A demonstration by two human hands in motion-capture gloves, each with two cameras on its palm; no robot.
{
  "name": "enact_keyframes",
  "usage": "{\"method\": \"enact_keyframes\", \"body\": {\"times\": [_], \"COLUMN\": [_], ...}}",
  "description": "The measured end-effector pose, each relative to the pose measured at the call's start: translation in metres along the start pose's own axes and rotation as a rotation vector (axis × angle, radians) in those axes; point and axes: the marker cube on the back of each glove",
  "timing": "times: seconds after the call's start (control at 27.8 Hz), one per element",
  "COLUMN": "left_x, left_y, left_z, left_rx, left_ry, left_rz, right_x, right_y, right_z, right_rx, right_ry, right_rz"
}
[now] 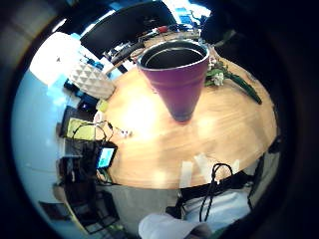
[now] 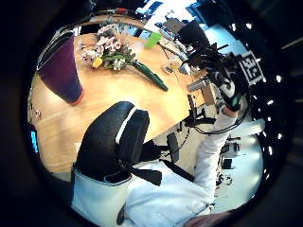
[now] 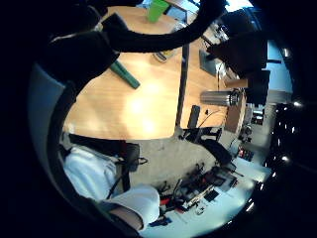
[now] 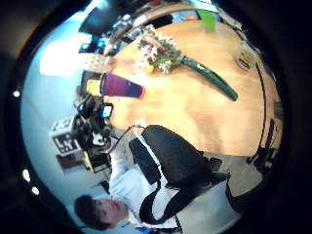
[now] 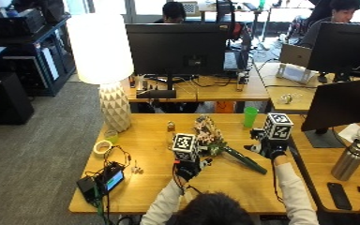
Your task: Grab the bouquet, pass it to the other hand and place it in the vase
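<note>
The bouquet (image 5: 214, 137) lies ungrasped mid-worktop (image 5: 149, 187) between both raised hands, whose finger state cannot be told; pickup is judged next.

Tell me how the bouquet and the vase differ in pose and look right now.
The vase stands upright on the wooden table; the bouquet lies flat on its side. The vase is a plain purple cone with an empty open mouth; the bouquet is pale mixed blooms on a long green-wrapped stem. Both rest on the table, neither held by a hand.
</note>
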Motion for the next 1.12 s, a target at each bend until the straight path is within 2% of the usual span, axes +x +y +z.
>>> {"method": "enact_keyframes", "body": {"times": [0.18, 0.29, 0.58, 0.72, 0.83, 1.01, 1.12], "left_x": [0.008, 0.011, 0.01, 0.009, 0.011, 0.016, 0.018], "left_y": [0.004, 0.01, 0.018, 0.015, 0.012, 0.004, -0.003], "left_z": [-0.005, -0.005, 0.008, 0.014, 0.015, 0.02, 0.022], "left_rx": [0.01, -0.007, -0.096, -0.113, -0.128, -0.181, -0.225], "left_ry": [-0.008, 0.002, -0.009, -0.016, -0.016, -0.024, -0.021], "left_rz": [0.049, 0.07, 0.091, 0.093, 0.087, 0.085, 0.077], "right_x": [0.026, 0.015, 0.017, 0.014, 0.014, 0.012, 0.012], "right_y": [-0.039, -0.027, -0.038, -0.036, -0.04, -0.054, -0.058], "right_z": [0.009, 0.018, 0.116, 0.151, 0.166, 0.166, 0.161], "right_rx": [-0.045, -0.142, -0.367, -0.444, -0.37, -0.031, 0.113], "right_ry": [-0.044, -0.095, -0.083, -0.086, -0.068, 0.036, 0.106], "right_rz": [0.144, 0.225, 0.328, 0.31, 0.307, 0.297, 0.28]}}
